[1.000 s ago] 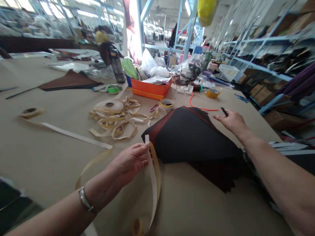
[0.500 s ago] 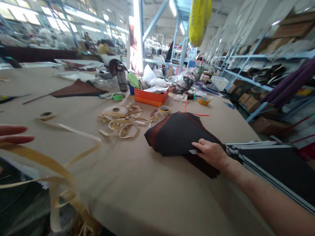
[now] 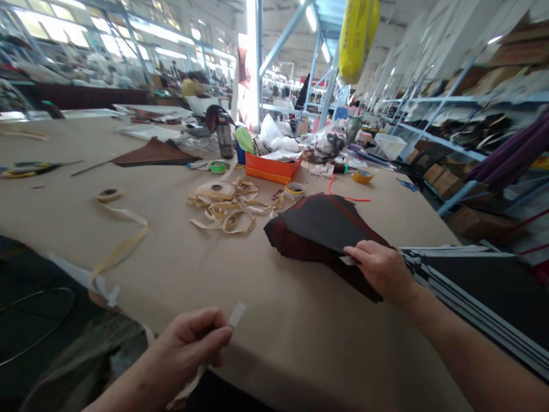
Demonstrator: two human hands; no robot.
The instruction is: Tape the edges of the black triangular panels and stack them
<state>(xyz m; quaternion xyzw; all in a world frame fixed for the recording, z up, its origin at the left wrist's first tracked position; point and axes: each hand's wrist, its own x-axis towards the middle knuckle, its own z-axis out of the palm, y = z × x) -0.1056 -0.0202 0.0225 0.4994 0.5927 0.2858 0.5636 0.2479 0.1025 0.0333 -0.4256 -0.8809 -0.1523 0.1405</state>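
My left hand [image 3: 193, 337] is closed in a pinch at the table's near edge, with the pale end of a tape strip [image 3: 237, 315] poking out past the thumb. My right hand [image 3: 381, 269] grips the near edge of a dark grey leather-like piece [image 3: 321, 223], lifted at its left side. Under it lies a stack of similar dark and reddish-brown pieces [image 3: 291, 240]. A small whitish flat tip [image 3: 349, 260] shows below my right fingers; what it belongs to is hidden. Left of the stack lies a tangle of cream tape [image 3: 221, 209] around a roll.
A small tape roll [image 3: 110, 195] trails its strip over the near edge. Behind are an orange box [image 3: 272, 167], yellow tape [image 3: 362, 177], a bottle [image 3: 224, 137] and brown pieces [image 3: 154, 153]. Black panels with grey edges [image 3: 467, 274] are at right. Scissors-like tools [image 3: 30, 168] lie at left.
My left hand has come from the far left to the near middle with a tape strip. The top dark piece's left side has lifted, showing more of the stack. The view has shifted left.
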